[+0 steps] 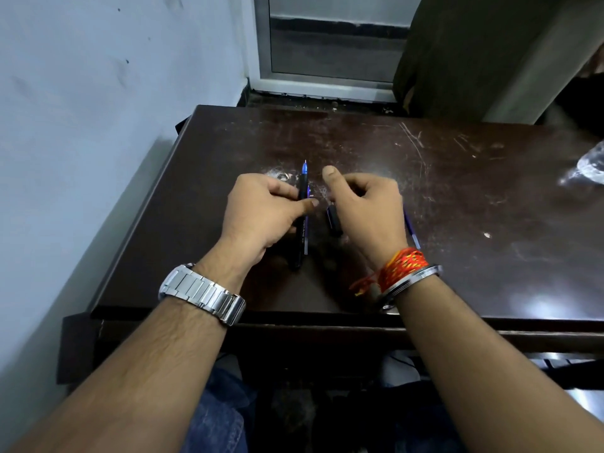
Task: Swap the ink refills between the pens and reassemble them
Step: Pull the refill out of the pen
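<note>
The black pen (300, 230) sits in the left hand (261, 214), held above the tabletop (457, 197) with its blue tip pointing away from the person. It is a slim, matte black barrel with pale lettering along its side, and a thin blue refill (306, 220) lies right against it, its pale end showing near the wrist. The left fingers (305, 204) curl round and pinch barrel and refill together. Just beside it, the right hand (366, 210) holds a short dark piece (334, 220), probably a cap or a barrel section; it is blurred, and I cannot tell exactly how the right fingers grip it, though the thumb sticks up free. A second slender blue-violet piece (412, 232), apparently the other refill or pen part, lies on the tabletop, partly hidden under the right wrist.

By my judgement the pens are apart and the swap is midway, with reassembly not yet done. The next move calls for lining a thin refill up with a narrow barrel opening, so a steady, fine grip matters.

The tabletop is dark, glossy laminate, scratched and scuffed white near the hands.
</note>
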`<state>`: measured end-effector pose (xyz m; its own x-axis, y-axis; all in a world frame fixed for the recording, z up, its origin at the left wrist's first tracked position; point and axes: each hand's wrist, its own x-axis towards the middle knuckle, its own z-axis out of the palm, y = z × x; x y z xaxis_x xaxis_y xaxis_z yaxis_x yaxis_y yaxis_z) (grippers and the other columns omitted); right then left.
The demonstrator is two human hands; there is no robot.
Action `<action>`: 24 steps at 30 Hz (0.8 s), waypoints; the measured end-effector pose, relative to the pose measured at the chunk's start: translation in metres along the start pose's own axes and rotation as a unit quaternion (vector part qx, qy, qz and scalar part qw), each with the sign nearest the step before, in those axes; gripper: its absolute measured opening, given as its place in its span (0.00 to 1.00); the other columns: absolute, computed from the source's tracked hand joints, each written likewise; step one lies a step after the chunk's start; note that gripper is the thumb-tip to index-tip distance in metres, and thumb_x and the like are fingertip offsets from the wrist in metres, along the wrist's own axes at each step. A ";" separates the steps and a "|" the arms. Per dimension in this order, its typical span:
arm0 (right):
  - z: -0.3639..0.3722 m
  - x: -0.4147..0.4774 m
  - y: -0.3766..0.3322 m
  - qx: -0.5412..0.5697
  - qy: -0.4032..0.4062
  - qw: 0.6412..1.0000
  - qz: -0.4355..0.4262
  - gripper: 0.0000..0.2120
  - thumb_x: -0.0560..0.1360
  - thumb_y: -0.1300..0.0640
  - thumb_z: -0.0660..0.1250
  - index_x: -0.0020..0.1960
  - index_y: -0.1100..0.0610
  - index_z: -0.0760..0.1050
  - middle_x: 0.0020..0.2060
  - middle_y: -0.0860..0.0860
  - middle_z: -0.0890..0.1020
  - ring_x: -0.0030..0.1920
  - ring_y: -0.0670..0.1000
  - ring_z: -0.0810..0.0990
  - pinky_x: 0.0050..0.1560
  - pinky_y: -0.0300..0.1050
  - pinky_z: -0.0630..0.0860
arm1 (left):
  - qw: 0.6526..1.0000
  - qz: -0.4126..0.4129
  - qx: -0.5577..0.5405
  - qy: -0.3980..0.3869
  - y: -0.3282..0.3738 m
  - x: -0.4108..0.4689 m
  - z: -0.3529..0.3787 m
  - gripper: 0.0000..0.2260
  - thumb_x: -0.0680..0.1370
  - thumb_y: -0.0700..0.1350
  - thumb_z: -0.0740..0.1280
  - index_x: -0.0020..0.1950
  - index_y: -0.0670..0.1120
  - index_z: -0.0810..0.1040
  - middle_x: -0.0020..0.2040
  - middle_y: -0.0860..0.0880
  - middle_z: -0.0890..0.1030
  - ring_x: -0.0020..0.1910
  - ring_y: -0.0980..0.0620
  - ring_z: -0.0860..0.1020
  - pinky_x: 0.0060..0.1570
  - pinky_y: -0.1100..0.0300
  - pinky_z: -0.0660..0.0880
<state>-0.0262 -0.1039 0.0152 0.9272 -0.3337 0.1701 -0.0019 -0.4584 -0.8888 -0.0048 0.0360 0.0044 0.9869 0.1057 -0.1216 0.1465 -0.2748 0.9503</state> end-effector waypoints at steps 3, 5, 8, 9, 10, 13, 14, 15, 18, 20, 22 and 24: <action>0.004 -0.003 0.001 0.096 -0.053 0.993 0.044 0.15 0.71 0.43 0.74 0.39 0.56 0.85 0.31 0.49 0.85 0.35 0.50 0.85 0.39 0.48 0.81 | 0.999 0.011 0.016 -0.026 0.000 -0.002 0.000 0.10 0.65 0.43 0.84 0.40 0.48 0.84 0.36 0.46 0.87 0.36 0.46 0.87 0.39 0.49 0.85; 0.007 -0.003 0.004 0.135 -0.066 0.987 0.054 0.14 0.68 0.47 0.78 0.43 0.59 0.85 0.36 0.54 0.87 0.39 0.56 0.86 0.40 0.51 0.82 | 0.998 0.027 0.031 -0.037 -0.001 -0.002 0.001 0.09 0.64 0.43 0.84 0.40 0.47 0.86 0.34 0.47 0.87 0.37 0.45 0.87 0.42 0.44 0.86; 0.008 -0.001 0.008 0.177 -0.076 0.979 0.066 0.14 0.67 0.54 0.80 0.45 0.62 0.82 0.39 0.60 0.86 0.37 0.53 0.83 0.39 0.48 0.80 | 0.998 0.044 0.032 -0.044 -0.001 -0.004 0.001 0.08 0.64 0.41 0.81 0.39 0.47 0.87 0.33 0.46 0.87 0.38 0.44 0.87 0.46 0.40 0.85; 0.008 -0.001 0.008 0.189 -0.082 0.976 0.069 0.13 0.67 0.56 0.80 0.45 0.63 0.82 0.39 0.61 0.86 0.37 0.53 0.82 0.39 0.47 0.79 | 0.997 0.047 0.030 -0.044 -0.001 -0.004 0.002 0.08 0.64 0.39 0.81 0.39 0.47 0.86 0.32 0.46 0.86 0.37 0.45 0.87 0.46 0.40 0.85; 0.008 -0.001 0.009 0.198 -0.087 0.974 0.070 0.13 0.68 0.56 0.79 0.45 0.63 0.82 0.40 0.61 0.86 0.37 0.52 0.82 0.38 0.46 0.79 | 0.997 0.051 0.028 -0.044 -0.001 -0.004 0.002 0.10 0.64 0.37 0.82 0.40 0.48 0.85 0.32 0.46 0.86 0.37 0.46 0.87 0.47 0.40 0.85; 0.008 0.000 0.008 0.210 -0.094 0.971 0.060 0.11 0.71 0.57 0.77 0.43 0.65 0.82 0.34 0.58 0.85 0.31 0.46 0.80 0.31 0.38 0.76 | 0.996 0.076 0.022 -0.041 -0.001 -0.004 0.002 0.16 0.65 0.35 0.82 0.44 0.50 0.81 0.33 0.44 0.86 0.38 0.44 0.87 0.48 0.41 0.85; 0.008 0.000 0.008 0.211 -0.095 0.971 0.057 0.09 0.72 0.58 0.76 0.43 0.65 0.82 0.33 0.56 0.84 0.30 0.45 0.80 0.30 0.37 0.74 | 0.996 0.082 0.020 -0.040 0.000 -0.004 0.003 0.17 0.66 0.35 0.82 0.45 0.51 0.80 0.32 0.45 0.86 0.37 0.45 0.87 0.48 0.41 0.85; 0.008 0.001 0.008 0.209 -0.098 0.971 0.058 0.07 0.74 0.58 0.74 0.43 0.63 0.83 0.32 0.54 0.84 0.30 0.45 0.79 0.30 0.37 0.74 | 0.996 0.083 0.013 -0.042 0.001 -0.003 0.002 0.18 0.66 0.35 0.81 0.46 0.51 0.78 0.32 0.46 0.86 0.36 0.48 0.87 0.49 0.41 0.84; 0.007 0.003 0.007 0.207 -0.123 0.968 0.067 0.07 0.78 0.60 0.69 0.42 0.59 0.83 0.31 0.51 0.82 0.30 0.45 0.77 0.32 0.39 0.73 | 0.996 0.067 -0.016 -0.063 0.002 -0.003 0.002 0.20 0.67 0.36 0.82 0.49 0.50 0.75 0.31 0.49 0.86 0.33 0.54 0.85 0.51 0.41 0.84; 0.006 0.003 0.006 0.217 -0.139 0.964 0.073 0.08 0.79 0.60 0.67 0.43 0.58 0.82 0.30 0.48 0.82 0.29 0.43 0.77 0.31 0.37 0.73 | 0.996 0.058 -0.027 -0.063 0.003 -0.004 0.001 0.22 0.67 0.36 0.82 0.50 0.50 0.74 0.32 0.47 0.86 0.35 0.49 0.86 0.52 0.39 0.84; 0.006 0.003 0.005 0.225 -0.134 0.962 0.073 0.05 0.78 0.58 0.69 0.45 0.58 0.82 0.29 0.45 0.82 0.29 0.40 0.78 0.30 0.34 0.73 | 0.997 0.059 -0.024 -0.050 0.003 -0.005 0.001 0.23 0.66 0.37 0.82 0.50 0.51 0.73 0.33 0.45 0.87 0.38 0.43 0.87 0.50 0.38 0.84; 0.007 0.001 0.005 0.227 -0.116 0.964 0.075 0.11 0.74 0.55 0.74 0.52 0.61 0.81 0.36 0.49 0.84 0.35 0.43 0.82 0.36 0.39 0.79 | 0.997 0.064 -0.016 -0.037 0.003 -0.005 0.002 0.23 0.65 0.36 0.81 0.50 0.52 0.73 0.34 0.45 0.87 0.38 0.43 0.87 0.47 0.39 0.84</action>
<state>-0.0224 -0.1011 0.0077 0.9880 -0.1520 -0.0284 -0.0278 0.0061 -0.9996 -0.0095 0.0327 0.0076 0.9998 0.0000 -0.0183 0.0178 -0.2510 0.9678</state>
